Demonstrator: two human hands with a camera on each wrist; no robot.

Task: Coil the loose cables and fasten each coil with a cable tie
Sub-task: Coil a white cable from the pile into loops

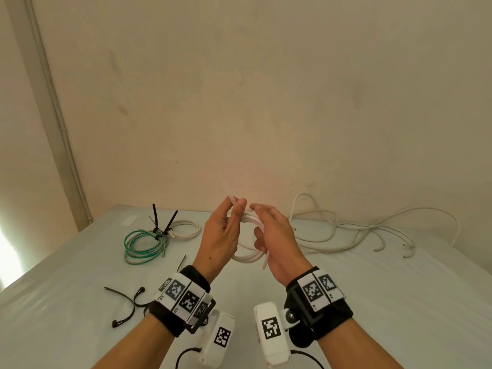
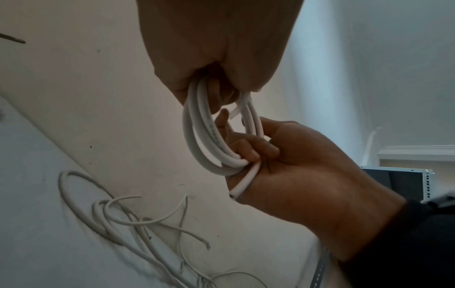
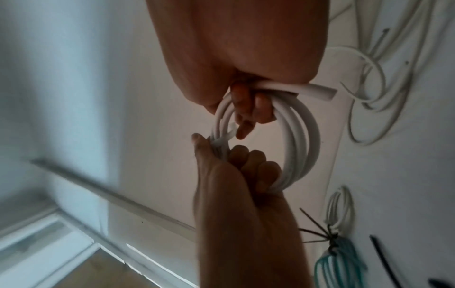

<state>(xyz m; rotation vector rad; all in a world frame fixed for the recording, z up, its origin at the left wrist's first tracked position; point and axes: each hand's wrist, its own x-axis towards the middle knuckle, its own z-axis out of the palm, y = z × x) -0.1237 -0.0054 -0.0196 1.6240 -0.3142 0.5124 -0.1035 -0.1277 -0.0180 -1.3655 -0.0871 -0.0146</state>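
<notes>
Pale grey tabletop (image 1: 346, 302) sitting against a cream wall, both hands working above it. Left hand (image 1: 221, 235) is pinching a translucent white cable tie (image 1: 232, 202) between thumb and forefinger at the top of the white cable coil (image 1: 247, 258), other fingers curling through the loops. Right hand (image 1: 277, 241) is gripping the lower side of that coil, fingers wrapping the strands, one cut cable end poking out by the palm. Coil is being held in the air between the hands, not resting on anything. Tie seems to be going round the bundle but whether the tail is already through the head is hard to tell, blurry there. Two tied coils, green coil (image 1: 143, 245) and white tied coil (image 1: 186, 228), lying at the left; loose cables (image 1: 354, 230) waiting at the right; spare black ties (image 1: 125, 306) near the left wrist. To do this well: keeping the right grip squeezing the strands flat, feeding the tail into the head ridged side in, pulling snug without letting loops spring apart
</notes>
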